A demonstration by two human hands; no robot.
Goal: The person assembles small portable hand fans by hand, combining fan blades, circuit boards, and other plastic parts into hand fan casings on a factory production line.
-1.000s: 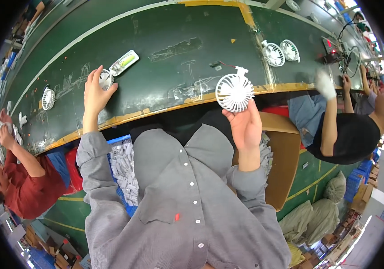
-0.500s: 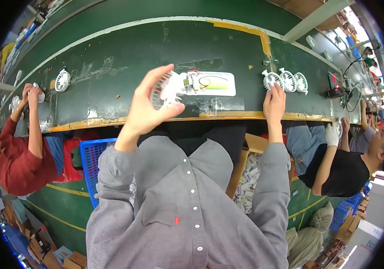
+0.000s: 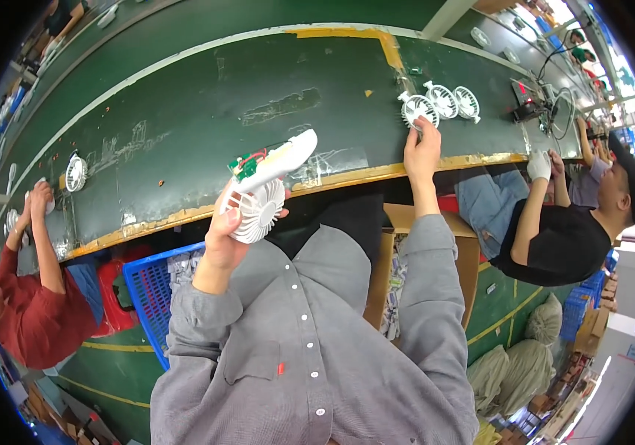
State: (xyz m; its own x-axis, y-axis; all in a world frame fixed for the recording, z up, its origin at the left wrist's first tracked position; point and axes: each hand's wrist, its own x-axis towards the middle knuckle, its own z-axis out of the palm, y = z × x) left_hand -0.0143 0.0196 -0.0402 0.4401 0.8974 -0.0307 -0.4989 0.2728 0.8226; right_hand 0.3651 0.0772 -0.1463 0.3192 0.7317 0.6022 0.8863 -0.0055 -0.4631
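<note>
My left hand [image 3: 222, 236] is closed round the caged head of a white handheld fan [image 3: 260, 211], lifted over the bench's near edge. The fan's handle [image 3: 288, 157] points up and to the right, its back open, with a green circuit board [image 3: 243, 167] and red wires showing. Further right, my right hand [image 3: 423, 154] has its fingers on the near rim of a white fan head [image 3: 416, 110] lying on the dark green bench [image 3: 206, 111]. A second fan head [image 3: 443, 101] and a third [image 3: 467, 104] lie just beyond it.
Another white fan head [image 3: 76, 173] lies at the left. A small device with a red light and cables [image 3: 527, 104] stands at the right. Below the bench are a blue crate [image 3: 147, 297] and a cardboard box [image 3: 469, 259]. Co-workers sit on both sides.
My left hand has turned the handheld fan and brought it lower and nearer, so its blades now show and its handle tilts upward. My right hand stays at the same fan head. The view has shifted.
</note>
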